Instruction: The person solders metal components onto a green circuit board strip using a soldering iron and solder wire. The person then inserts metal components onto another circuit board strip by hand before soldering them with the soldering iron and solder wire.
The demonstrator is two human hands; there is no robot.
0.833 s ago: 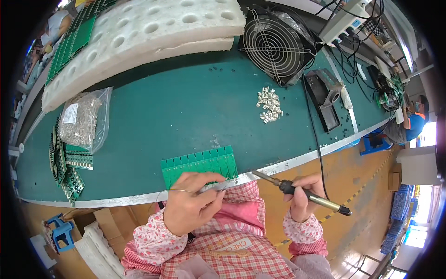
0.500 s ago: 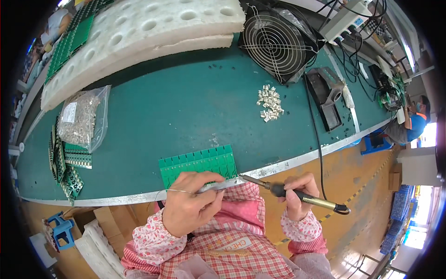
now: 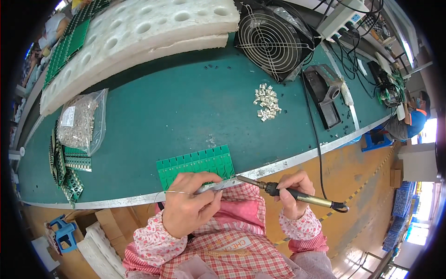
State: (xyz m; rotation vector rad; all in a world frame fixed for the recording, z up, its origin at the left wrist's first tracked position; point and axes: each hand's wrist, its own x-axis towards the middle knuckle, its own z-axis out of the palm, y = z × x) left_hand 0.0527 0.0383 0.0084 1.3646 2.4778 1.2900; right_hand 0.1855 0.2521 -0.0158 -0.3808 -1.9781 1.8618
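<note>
A green circuit board [image 3: 195, 162] lies at the table's near edge, its lower part covered by my left hand [image 3: 189, 200]. The fingers of that hand close round a slim grey tube-like piece [image 3: 211, 187], and a thin wire [image 3: 179, 191] bends out by the knuckles. What the fingertips pinch is partly hidden. My right hand [image 3: 295, 193] grips a soldering iron [image 3: 306, 197] by its dark handle. The iron points left, with its tip at the board's right near corner; whether it touches cannot be made out.
A pile of small white connectors [image 3: 267, 102] lies beyond the board. Behind stand a fan [image 3: 269, 44] and white foam blocks [image 3: 139, 30]; a black iron stand [image 3: 323, 95] is at right. At left are a bag of parts [image 3: 79, 123] and more boards [image 3: 76, 160]. A cable [image 3: 316, 135] crosses the table edge.
My right hand and the soldering iron have shifted slightly left, the tip staying by the board's corner. The left hand keeps its grip. The whole view has moved a little.
</note>
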